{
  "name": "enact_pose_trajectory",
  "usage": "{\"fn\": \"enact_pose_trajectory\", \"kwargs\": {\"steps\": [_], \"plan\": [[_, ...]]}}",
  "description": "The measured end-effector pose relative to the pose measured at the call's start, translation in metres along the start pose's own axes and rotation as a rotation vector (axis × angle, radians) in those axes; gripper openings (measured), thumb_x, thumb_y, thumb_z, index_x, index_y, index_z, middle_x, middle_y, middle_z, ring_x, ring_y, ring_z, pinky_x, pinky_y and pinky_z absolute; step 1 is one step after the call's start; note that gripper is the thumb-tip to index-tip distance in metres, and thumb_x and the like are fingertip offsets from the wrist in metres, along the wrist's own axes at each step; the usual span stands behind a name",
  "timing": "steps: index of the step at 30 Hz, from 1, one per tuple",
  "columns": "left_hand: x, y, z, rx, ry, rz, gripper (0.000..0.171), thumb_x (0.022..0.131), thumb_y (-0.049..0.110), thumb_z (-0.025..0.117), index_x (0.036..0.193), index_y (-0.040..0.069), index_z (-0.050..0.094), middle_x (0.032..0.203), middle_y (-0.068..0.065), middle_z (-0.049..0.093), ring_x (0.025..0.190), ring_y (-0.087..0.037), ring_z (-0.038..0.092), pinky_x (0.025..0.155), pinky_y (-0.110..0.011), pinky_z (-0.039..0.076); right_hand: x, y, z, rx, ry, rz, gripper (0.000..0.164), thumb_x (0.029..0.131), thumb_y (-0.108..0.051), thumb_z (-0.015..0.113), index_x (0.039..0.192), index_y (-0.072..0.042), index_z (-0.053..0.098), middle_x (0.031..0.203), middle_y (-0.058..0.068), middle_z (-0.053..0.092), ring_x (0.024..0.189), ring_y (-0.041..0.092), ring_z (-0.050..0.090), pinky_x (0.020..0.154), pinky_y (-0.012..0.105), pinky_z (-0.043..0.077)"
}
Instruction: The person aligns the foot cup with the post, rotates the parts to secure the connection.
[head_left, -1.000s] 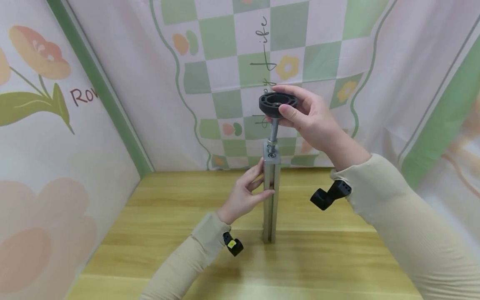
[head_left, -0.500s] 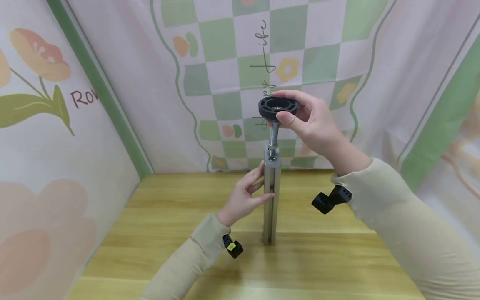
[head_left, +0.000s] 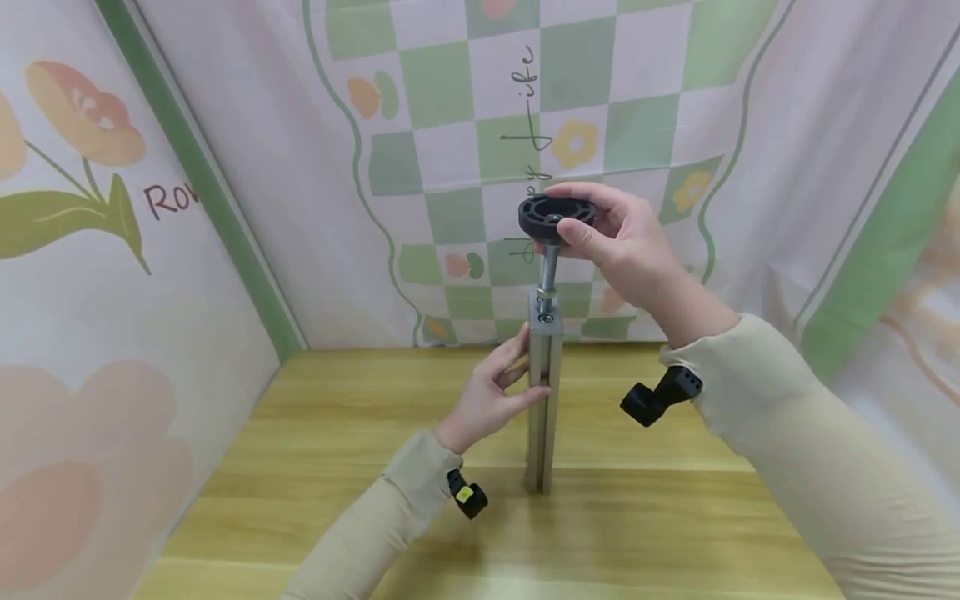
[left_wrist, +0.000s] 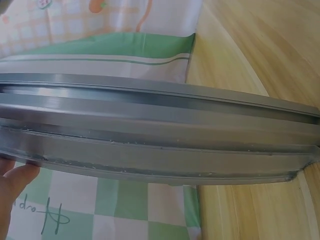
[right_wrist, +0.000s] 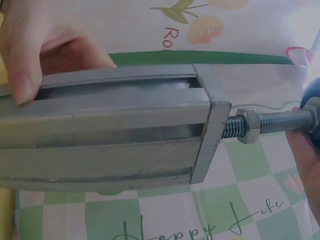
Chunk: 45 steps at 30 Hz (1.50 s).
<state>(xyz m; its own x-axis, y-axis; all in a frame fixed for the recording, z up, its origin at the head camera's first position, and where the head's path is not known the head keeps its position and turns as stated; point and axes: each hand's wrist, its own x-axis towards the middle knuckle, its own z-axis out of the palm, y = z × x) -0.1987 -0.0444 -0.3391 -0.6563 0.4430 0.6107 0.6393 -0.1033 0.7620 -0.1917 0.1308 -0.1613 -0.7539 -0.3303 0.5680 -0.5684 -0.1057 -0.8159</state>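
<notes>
Your two hands work on one tall assembly: a silver slotted profile (head_left: pixel 542 442) stands upright on the wood-grain bench (head_left: pixel 337 517), near the middle of the head view. Your left hand (head_left: pixel 480 396) reaches in from the left and pinches the profile's upper part, thumb on the near face, fingers along the left side. Your right hand (head_left: pixel 633 242), higher up, grips a black dished disc (head_left: pixel 531 221) at the very top, thumb at its near rim and fingers curled round behind. Below the disc, a threaded rod (head_left: pixel 550 268) runs down to the flat end plate (right_wrist: pixel 212 120) capping the profile; a hex nut (right_wrist: pixel 248 126) sits on the rod just clear of the plate, and a bolt head (head_left: pixel 546 318) shows in the plate's top. Beige sleeves (head_left: pixel 795 442) cover your arms, and behind the bench hangs a green and white checked cloth (head_left: pixel 442 167)
</notes>
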Motion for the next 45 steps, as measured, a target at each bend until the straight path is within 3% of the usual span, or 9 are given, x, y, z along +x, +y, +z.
{"fn": "enact_pose_trajectory", "kwargs": {"steps": [5,9,13,21,32,39,45], "plan": [[0.0,0.0,0.0,0.009,-0.009,0.009,0.08,0.081,-0.013,0.065,0.147,-0.003,0.022,0.148,-0.023,0.033,0.133,-0.037,0.039,0.105,-0.036,0.043,-0.002,0.001,0.001,-0.004,0.033,-0.049,0.032,0.092,0.0,0.057,0.122,0.011,0.054,0.113,0.015,0.058,0.081,0.016,0.07,0.079,0.025,0.058],[0.0,0.0,0.001,0.013,-0.015,0.026,0.08,0.08,-0.013,0.065,0.146,-0.004,0.021,0.148,-0.024,0.032,0.133,-0.037,0.038,0.104,-0.036,0.043,0.005,-0.004,0.0,0.151,0.087,0.002,0.021,0.092,-0.005,0.059,0.111,0.002,0.064,0.11,0.015,0.058,0.08,0.018,0.069,0.08,0.028,0.058],[-0.001,0.0,0.0,0.003,-0.022,0.032,0.079,0.08,-0.016,0.064,0.145,-0.008,0.019,0.148,-0.027,0.03,0.134,-0.039,0.036,0.105,-0.038,0.042,0.012,-0.008,-0.004,0.302,0.126,0.029,0.018,0.091,-0.009,0.06,0.104,0.001,0.066,0.11,0.017,0.057,0.081,0.023,0.069,0.081,0.031,0.058],[0.001,0.0,-0.003,0.019,-0.013,-0.02,0.079,0.082,-0.013,0.064,0.147,-0.003,0.02,0.148,-0.023,0.032,0.134,-0.036,0.037,0.105,-0.033,0.042,0.01,-0.009,0.002,0.177,0.103,0.022,0.026,0.092,-0.005,0.058,0.117,0.005,0.058,0.115,0.02,0.053,0.088,0.023,0.069,0.083,0.028,0.057],[0.0,0.0,-0.001,0.018,-0.008,-0.031,0.079,0.081,-0.012,0.065,0.147,-0.003,0.021,0.149,-0.023,0.032,0.134,-0.036,0.038,0.104,-0.035,0.043,0.001,0.0,0.004,0.083,0.078,0.027,0.026,0.093,-0.002,0.055,0.119,0.002,0.058,0.114,0.015,0.055,0.083,0.017,0.069,0.082,0.027,0.057],[0.0,-0.001,0.0,0.016,-0.002,-0.028,0.079,0.081,-0.013,0.065,0.146,-0.004,0.021,0.148,-0.024,0.032,0.134,-0.037,0.037,0.105,-0.033,0.043,-0.001,0.002,0.003,0.054,0.061,0.016,0.031,0.093,-0.003,0.056,0.123,0.005,0.054,0.113,0.013,0.057,0.084,0.016,0.069,0.081,0.026,0.057],[0.001,-0.002,-0.001,0.01,0.0,-0.011,0.079,0.081,-0.014,0.065,0.146,-0.004,0.022,0.146,-0.024,0.034,0.133,-0.038,0.039,0.104,-0.032,0.043,-0.001,0.0,0.003,-0.038,0.05,0.006,0.035,0.092,-0.002,0.057,0.125,0.008,0.052,0.114,0.013,0.057,0.084,0.014,0.068,0.079,0.023,0.058]]}}
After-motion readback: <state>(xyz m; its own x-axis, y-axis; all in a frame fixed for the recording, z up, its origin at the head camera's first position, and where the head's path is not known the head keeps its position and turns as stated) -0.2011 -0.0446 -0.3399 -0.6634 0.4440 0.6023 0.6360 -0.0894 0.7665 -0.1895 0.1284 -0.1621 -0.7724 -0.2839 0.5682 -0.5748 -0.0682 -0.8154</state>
